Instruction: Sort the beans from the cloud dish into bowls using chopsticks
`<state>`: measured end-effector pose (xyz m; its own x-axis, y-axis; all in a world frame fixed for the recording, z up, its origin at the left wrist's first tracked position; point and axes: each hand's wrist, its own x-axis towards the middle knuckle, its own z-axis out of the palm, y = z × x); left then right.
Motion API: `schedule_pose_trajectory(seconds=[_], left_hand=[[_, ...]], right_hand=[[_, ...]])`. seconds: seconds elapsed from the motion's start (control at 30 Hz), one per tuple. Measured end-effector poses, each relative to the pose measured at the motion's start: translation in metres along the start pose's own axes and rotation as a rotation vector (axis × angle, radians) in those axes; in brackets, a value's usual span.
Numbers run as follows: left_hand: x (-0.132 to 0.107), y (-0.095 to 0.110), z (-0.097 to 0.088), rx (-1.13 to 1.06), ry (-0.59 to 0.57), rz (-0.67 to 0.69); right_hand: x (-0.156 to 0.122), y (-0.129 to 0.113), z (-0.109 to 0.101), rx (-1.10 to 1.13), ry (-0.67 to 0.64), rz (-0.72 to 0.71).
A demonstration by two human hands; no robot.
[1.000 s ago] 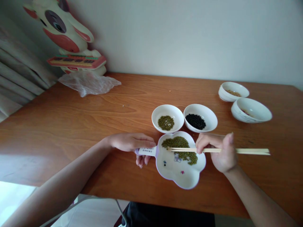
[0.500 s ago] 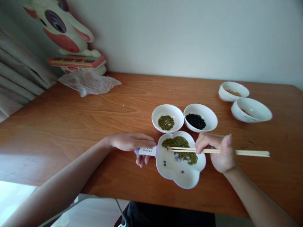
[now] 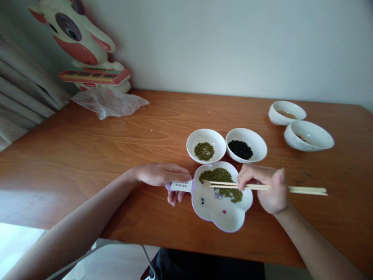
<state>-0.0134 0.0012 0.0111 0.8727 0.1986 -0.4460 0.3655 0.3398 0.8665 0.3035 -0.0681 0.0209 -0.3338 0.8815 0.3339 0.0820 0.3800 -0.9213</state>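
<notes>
My left hand (image 3: 166,177) is closed around the labelled handle of a white flower-shaped dish (image 3: 215,223) with a lilac rim. Green mung beans (image 3: 220,175) lie in its upper part, with small printed pictures on the bare bottom. A pair of light wooden chopsticks (image 3: 303,190) is gripped in my right hand (image 3: 265,186). Their tips are close together over the left side of the beans; whether a bean sits between them I cannot tell. Just behind the dish, a white bowl (image 3: 191,149) holds more mung beans, and the bowl beside it (image 3: 260,146) holds black beans.
Two more white bowls stand at the back right, one (image 3: 274,114) with tan grains, the other (image 3: 317,136) with a little reddish content. A crumpled plastic bag (image 3: 110,103) and a cow-shaped toy keyboard (image 3: 96,76) are at the back left of the wooden table (image 3: 145,144).
My right hand and the chopsticks have shifted slightly left, the tips reaching a little farther across the dish. My left hand and the dish are nearly still.
</notes>
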Motion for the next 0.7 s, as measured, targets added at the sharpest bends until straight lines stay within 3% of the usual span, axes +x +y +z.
schedule_pose_trajectory(seconds=[0.37,0.7], left_hand=[[-0.0002,0.0006,-0.0004,0.004,-0.002,-0.017],[-0.0008,0.0016,0.0007,0.004,-0.003,-0.006]], right_hand=[[-0.0027,0.0056,0.0008,-0.004,-0.002,0.014],[-0.0036,0.0019,0.0028,0.071,0.122,0.014]])
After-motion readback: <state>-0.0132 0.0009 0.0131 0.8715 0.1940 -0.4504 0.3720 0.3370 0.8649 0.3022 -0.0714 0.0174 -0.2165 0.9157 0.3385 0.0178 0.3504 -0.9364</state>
